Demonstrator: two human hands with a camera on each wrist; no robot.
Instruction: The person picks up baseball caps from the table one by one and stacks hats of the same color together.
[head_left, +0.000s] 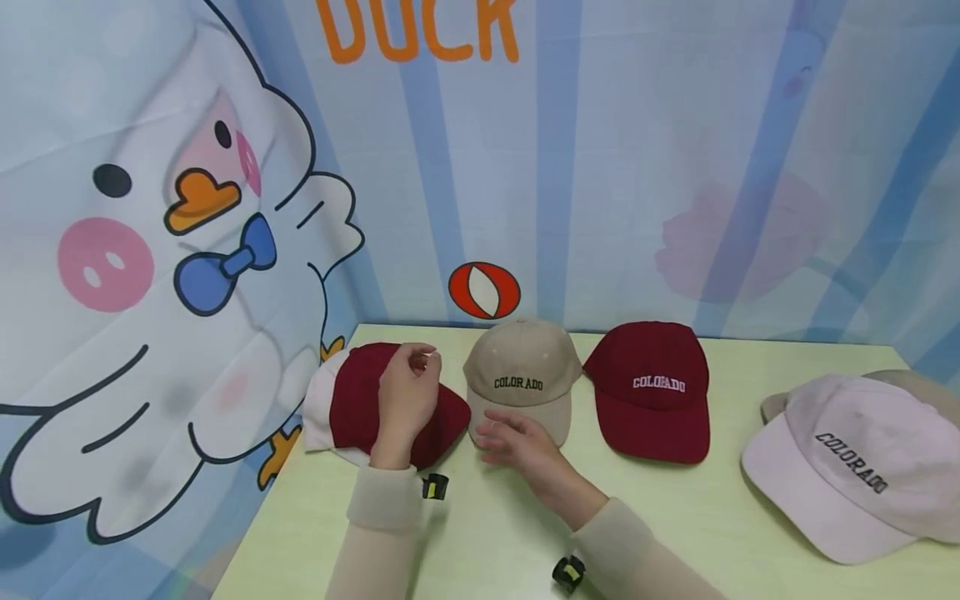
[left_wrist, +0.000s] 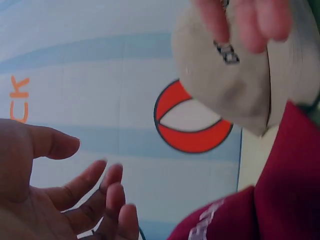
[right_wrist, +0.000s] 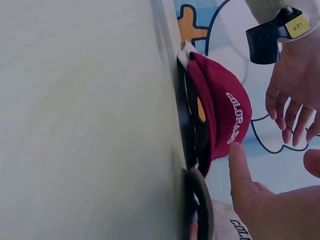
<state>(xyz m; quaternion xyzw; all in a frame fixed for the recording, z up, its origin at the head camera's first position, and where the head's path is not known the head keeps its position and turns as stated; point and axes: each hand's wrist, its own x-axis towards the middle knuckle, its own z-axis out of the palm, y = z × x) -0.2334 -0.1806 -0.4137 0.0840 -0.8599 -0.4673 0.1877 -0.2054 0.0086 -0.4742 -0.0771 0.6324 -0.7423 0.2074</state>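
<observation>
My left hand is over a dark red cap that lies on a white cap at the table's left end. In the left wrist view its fingers are loosely bent, with nothing in them. My right hand is in front of the beige cap, its fingertips overlapping the brim in the head view. Nothing is in the right hand either, and its thumb and fingers are spread apart. COLORADO is lettered across the beige cap's front.
Right of the beige cap sits another dark red cap, brim forward. At the table's right end a pale pink cap lies over a beige one. A printed duck backdrop closes off the back and left of the pale yellow table.
</observation>
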